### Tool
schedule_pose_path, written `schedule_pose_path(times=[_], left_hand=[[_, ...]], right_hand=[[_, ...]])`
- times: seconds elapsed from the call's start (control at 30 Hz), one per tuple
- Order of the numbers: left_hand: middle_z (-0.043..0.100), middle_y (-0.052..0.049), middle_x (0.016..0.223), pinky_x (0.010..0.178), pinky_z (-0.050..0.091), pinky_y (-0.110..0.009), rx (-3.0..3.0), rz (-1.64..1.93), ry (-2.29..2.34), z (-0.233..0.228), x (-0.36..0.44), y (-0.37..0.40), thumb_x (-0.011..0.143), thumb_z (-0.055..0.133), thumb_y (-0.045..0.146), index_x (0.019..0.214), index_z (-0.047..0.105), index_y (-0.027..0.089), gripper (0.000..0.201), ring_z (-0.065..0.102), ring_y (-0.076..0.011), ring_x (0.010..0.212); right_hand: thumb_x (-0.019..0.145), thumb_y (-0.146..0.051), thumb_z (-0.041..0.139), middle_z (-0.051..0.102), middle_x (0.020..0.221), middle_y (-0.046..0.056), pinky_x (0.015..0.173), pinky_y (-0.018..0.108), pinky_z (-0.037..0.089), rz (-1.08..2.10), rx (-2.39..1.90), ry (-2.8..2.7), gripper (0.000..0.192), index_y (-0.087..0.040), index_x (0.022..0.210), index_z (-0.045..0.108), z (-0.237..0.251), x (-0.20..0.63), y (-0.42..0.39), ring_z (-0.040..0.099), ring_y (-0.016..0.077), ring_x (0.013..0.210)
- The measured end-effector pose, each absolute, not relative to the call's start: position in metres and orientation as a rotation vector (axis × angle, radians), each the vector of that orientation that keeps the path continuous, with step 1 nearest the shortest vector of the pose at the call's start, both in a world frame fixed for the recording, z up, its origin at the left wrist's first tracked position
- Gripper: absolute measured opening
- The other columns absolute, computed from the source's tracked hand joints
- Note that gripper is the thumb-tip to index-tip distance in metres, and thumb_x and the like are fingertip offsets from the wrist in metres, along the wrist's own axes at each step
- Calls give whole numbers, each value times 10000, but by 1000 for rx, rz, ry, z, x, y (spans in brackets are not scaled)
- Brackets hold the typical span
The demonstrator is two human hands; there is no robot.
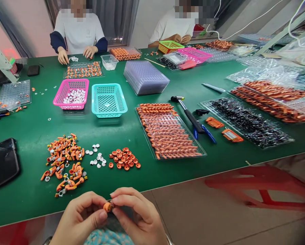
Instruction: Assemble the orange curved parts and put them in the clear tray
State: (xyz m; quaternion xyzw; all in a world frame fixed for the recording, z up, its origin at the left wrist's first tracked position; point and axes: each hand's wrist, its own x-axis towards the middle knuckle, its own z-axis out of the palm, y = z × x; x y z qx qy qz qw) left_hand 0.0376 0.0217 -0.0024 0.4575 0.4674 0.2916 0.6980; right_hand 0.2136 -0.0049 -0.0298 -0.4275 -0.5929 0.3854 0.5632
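In front of the table's near edge, my left hand (pixel 84 216) pinches a small orange earbud part (pixel 107 207) between thumb and fingers. My right hand (pixel 139 214) meets it from the other side, fingertips pressed together at the part; whatever they grip is too small to make out. Beyond my hands lie a pile of orange earbud stems (pixel 65 151) with yellow and silver bits, a few white round discs (pixel 99 158) and a cluster of orange cup-shaped caps (pixel 125 158).
A phone (pixel 4 162) lies at left. Farther back stand a pink basket (pixel 58 98) of white pieces, a turquoise basket (pixel 96 110) and stacked clear trays (pixel 146 78). A filled tray (pixel 167 132) and a hammer (pixel 190 117) lie right. Two co-workers sit opposite.
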Motion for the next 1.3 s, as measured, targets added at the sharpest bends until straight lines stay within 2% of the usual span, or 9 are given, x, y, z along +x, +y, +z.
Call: schedule_pose_path(times=[0.3, 0.67, 0.8, 1.03, 1.3], left_hand=[[636, -19, 666, 576, 518, -208, 977, 635, 1027, -7, 37, 18, 792, 738, 400, 786, 758, 186, 216, 582, -140, 611], [646, -25, 644, 511, 467, -163, 1473, 720, 1061, -4, 36, 20, 870, 650, 297, 786, 750, 206, 159, 576, -133, 585], [655, -40, 669, 528, 498, -186, 1339, 727, 1072, -4, 38, 16, 858, 666, 355, 798, 753, 191, 195, 594, -149, 606], [675, -41, 691, 632, 562, -257, 1006, 745, 1150, -2, 44, 9, 772, 745, 443, 775, 742, 176, 267, 635, -183, 668], [669, -22, 664, 596, 532, -208, 964, 767, 1177, -2, 46, 9, 749, 771, 433, 750, 744, 181, 253, 609, -151, 637]], right_hand=[[776, -26, 587, 721, 891, 65, 693, 255, 597, 867, -1044, -1409, 281, -210, 969, 675, -28, 208, -2, 703, 177, 776], [744, -18, 575, 712, 787, 57, 637, 239, 585, 884, -1043, -1383, 242, -198, 861, 687, -25, 202, 1, 698, 160, 701], [765, -26, 583, 710, 831, 66, 652, 244, 591, 907, -1014, -1369, 250, -200, 910, 689, -27, 203, 0, 701, 162, 732], [830, -9, 568, 717, 1010, 82, 789, 276, 596, 939, -971, -1412, 365, -240, 1091, 677, -28, 210, -3, 700, 185, 911], [878, -41, 585, 728, 1061, 73, 796, 259, 609, 864, -978, -1459, 360, -265, 1146, 673, -30, 214, -6, 715, 187, 926]])
